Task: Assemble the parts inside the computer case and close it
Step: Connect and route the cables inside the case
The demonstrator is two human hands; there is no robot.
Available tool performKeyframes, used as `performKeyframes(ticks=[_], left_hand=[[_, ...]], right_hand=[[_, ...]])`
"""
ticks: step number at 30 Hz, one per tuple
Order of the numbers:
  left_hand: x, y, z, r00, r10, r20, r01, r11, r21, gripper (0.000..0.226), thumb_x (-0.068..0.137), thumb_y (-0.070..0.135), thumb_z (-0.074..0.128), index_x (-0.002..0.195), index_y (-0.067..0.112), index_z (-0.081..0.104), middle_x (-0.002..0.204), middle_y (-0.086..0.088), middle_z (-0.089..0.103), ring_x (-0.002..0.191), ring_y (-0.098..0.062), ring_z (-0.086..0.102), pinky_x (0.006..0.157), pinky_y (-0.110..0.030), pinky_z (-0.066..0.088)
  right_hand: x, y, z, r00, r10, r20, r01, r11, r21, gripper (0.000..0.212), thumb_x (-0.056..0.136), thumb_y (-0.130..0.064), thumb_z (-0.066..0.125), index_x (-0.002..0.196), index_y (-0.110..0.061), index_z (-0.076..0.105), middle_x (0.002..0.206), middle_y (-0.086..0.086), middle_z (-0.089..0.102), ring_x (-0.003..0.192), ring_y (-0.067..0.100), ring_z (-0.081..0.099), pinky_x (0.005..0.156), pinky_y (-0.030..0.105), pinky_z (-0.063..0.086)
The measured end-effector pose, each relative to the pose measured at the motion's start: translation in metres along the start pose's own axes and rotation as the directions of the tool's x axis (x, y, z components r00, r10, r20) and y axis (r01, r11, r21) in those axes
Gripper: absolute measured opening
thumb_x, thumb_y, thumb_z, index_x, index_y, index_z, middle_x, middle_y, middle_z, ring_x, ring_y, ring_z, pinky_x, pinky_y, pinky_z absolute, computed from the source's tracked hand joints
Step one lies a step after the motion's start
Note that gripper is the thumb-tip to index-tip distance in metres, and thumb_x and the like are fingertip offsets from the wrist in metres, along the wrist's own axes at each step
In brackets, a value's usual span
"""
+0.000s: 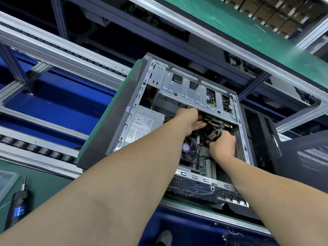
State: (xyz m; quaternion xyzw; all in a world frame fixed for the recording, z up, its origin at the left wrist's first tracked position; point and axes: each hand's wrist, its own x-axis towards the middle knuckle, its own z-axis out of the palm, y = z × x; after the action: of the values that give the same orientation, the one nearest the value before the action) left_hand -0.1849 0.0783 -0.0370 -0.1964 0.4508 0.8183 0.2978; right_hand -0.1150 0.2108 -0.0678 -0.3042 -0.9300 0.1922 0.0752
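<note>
An open computer case [136,96] lies on its side on a green pallet. Inside I see a silver power supply [143,125], a CPU fan [189,150] with a purple label, the green motherboard [204,157] and a silver drive bracket [193,93] across the top. My left hand [190,121] reaches in under the bracket, its fingers partly hidden beside a bundle of black cables [213,133]. My right hand [221,144] grips that cable bundle from below, fingers curled round it.
The black side panel [308,157] stands to the right of the case. An electric screwdriver [17,205] lies on the green bench at lower left, beside a clear plastic tray [6,181]. Roller conveyor rails [44,151] run along the left.
</note>
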Motion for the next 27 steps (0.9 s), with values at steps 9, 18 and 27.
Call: performKeyframes(ticks=[9, 18, 27], left_hand=[[0.0045, -0.0019, 0.0006, 1.000, 0.004, 0.002, -0.004, 1.000, 0.008, 0.032, 0.097, -0.010, 0.038, 0.126, 0.001, 0.046, 0.088, -0.015, 0.060, 0.066, -0.026, 0.067, 0.079, -0.038, 0.062], [0.0046, -0.0025, -0.0009, 1.000, 0.015, 0.001, -0.015, 0.999, 0.028, 0.035, 0.096, -0.011, 0.037, 0.127, 0.000, 0.047, 0.088, -0.014, 0.062, 0.070, -0.027, 0.069, 0.079, -0.037, 0.062], [0.0025, -0.0027, 0.0005, 0.999, -0.008, 0.034, 0.004, 0.991, 0.133, 0.022, 0.096, -0.008, 0.036, 0.113, 0.001, 0.048, 0.083, -0.016, 0.067, 0.066, -0.029, 0.072, 0.067, -0.034, 0.063]], right_hand=[[0.0035, 0.0003, 0.0013, 1.000, 0.011, 0.026, -0.010, 1.000, -0.026, 0.015, 0.088, 0.003, 0.066, 0.098, -0.007, 0.068, 0.106, 0.022, 0.066, 0.090, 0.038, 0.063, 0.073, 0.032, 0.047], [0.0058, 0.0055, 0.0050, 1.000, 0.004, 0.017, -0.003, 0.998, -0.066, 0.026, 0.091, 0.002, 0.064, 0.115, -0.007, 0.069, 0.113, 0.022, 0.063, 0.098, 0.042, 0.063, 0.078, 0.038, 0.051], [0.0037, 0.0041, 0.0037, 1.000, 0.008, 0.012, -0.008, 1.000, 0.003, 0.022, 0.090, -0.003, 0.071, 0.111, -0.010, 0.071, 0.109, 0.020, 0.066, 0.100, 0.041, 0.064, 0.080, 0.036, 0.052]])
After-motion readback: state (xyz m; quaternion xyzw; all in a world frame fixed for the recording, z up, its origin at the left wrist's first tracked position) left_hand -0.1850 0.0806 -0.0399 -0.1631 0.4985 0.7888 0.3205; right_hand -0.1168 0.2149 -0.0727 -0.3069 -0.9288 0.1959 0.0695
